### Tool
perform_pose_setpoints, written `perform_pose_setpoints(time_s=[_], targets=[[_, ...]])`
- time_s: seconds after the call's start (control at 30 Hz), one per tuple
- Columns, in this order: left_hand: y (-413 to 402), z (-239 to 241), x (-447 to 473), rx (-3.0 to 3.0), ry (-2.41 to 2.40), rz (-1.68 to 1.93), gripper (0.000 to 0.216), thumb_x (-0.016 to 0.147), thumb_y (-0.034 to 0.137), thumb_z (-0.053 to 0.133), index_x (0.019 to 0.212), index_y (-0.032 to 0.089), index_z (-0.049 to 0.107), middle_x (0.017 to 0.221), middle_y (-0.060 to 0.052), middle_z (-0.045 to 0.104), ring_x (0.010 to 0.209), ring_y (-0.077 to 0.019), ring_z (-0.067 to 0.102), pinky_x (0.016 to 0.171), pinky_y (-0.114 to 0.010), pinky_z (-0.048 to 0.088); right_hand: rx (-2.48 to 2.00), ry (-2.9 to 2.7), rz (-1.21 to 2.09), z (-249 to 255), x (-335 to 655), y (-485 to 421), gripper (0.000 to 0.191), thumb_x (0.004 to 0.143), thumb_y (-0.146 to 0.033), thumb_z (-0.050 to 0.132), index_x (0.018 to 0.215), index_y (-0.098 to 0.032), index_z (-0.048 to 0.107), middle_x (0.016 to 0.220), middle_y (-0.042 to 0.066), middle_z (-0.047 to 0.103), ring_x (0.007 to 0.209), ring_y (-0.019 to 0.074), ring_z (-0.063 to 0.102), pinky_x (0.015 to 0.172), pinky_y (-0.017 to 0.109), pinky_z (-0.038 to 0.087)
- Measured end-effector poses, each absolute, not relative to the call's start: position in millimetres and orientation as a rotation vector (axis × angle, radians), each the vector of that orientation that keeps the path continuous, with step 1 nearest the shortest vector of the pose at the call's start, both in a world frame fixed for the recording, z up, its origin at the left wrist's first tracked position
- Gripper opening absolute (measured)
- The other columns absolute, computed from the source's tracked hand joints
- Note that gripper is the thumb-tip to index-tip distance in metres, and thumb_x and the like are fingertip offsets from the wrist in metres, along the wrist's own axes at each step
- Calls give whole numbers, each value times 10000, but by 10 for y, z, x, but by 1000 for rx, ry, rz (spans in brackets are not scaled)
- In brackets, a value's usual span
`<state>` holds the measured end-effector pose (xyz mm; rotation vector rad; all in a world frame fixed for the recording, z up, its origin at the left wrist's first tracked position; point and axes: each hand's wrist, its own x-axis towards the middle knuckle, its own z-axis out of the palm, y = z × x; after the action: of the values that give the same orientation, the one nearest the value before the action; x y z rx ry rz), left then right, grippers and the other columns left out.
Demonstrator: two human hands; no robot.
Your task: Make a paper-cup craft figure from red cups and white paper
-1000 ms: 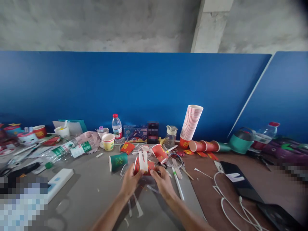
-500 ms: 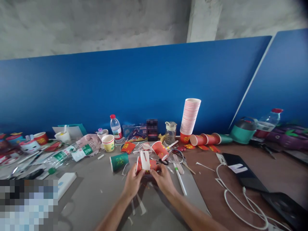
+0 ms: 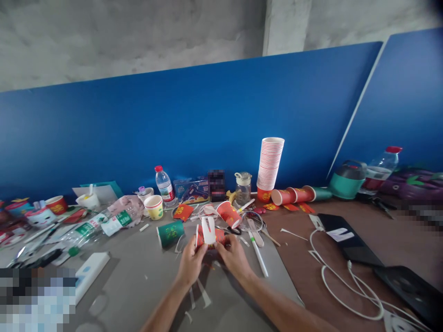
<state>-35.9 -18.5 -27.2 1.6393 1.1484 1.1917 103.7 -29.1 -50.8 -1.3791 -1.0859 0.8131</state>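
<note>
Between my two hands lies a red paper cup (image 3: 219, 234) on its side, with a white forked paper piece (image 3: 208, 229) standing up from it. My left hand (image 3: 190, 262) grips the cup's left end, thumb pressed near the base of the white piece. My right hand (image 3: 234, 254) holds the other end, its thumb at the cup's near side. A green paper cup (image 3: 170, 234) lies just left of my hands. Behind them rests another red paper cup (image 3: 229, 215), tipped over, with black-handled scissors (image 3: 236, 230) partly hidden beside it.
A tall stack of paper cups (image 3: 270, 163) leans near the blue partition (image 3: 194, 124). A glass jar (image 3: 243, 189) and a water bottle (image 3: 165, 188) stand at the back. A white marker (image 3: 258, 254) lies right of my hands, and a white cable (image 3: 323, 272) curls farther right.
The view has shifted and tilted slightly. Both hands keep the same hold on the red cup, and the white piece stays upright.
</note>
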Motion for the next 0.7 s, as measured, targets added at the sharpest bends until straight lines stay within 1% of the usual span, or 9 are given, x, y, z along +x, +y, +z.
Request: perform_pose_setpoints(time_s=[0.17, 0.3, 0.4, 0.47, 0.57, 0.7], targets=[[-174, -314, -373, 1692, 1197, 1195, 317, 793, 361, 558, 1035, 163, 614, 1031, -93, 697, 1009, -260, 623, 908, -371, 463, -1401, -1083, 801, -501, 1015, -311, 118, 665, -304, 585, 685, -199, 536, 623, 0, 606, 574, 160, 546, 559, 260, 404], [-165, -338, -386, 1712, 1245, 1199, 337, 797, 392, 555, 1036, 163, 616, 1010, -93, 694, 1017, -261, 617, 915, -368, 454, -1429, -1114, 802, -505, 1001, -319, 131, 681, -320, 564, 698, -195, 529, 643, 12, 611, 585, 173, 556, 563, 271, 401], [-165, -331, -378, 1710, 1224, 1191, 364, 802, 415, 549, 1053, 160, 616, 1051, -100, 687, 1037, -259, 612, 936, -361, 442, -1406, -1113, 813, -538, 1004, -297, 149, 685, -335, 557, 711, -191, 532, 654, 14, 612, 591, 173, 555, 566, 274, 405], [-165, -324, -369, 1706, 1196, 1183, 377, 802, 424, 549, 1057, 156, 620, 1089, -106, 680, 1050, -258, 608, 952, -360, 434, -1373, -1097, 830, -566, 1010, -274, 158, 679, -339, 560, 718, -187, 541, 662, 17, 615, 603, 173, 560, 573, 275, 417], [-163, -325, -366, 1678, 1165, 1178, 385, 785, 428, 566, 1049, 157, 634, 1094, -105, 687, 1073, -273, 600, 960, -377, 433, -1336, -1053, 843, -590, 1023, -251, 177, 658, -347, 571, 720, -181, 557, 657, 15, 609, 611, 175, 559, 576, 276, 429], [-155, -328, -377, 1592, 1159, 1172, 403, 759, 406, 582, 1068, 153, 636, 1124, -98, 686, 1102, -288, 589, 969, -396, 431, -1284, -1023, 907, -565, 1039, -258, 163, 612, -262, 548, 747, -175, 575, 672, 12, 617, 629, 175, 567, 588, 271, 440]])
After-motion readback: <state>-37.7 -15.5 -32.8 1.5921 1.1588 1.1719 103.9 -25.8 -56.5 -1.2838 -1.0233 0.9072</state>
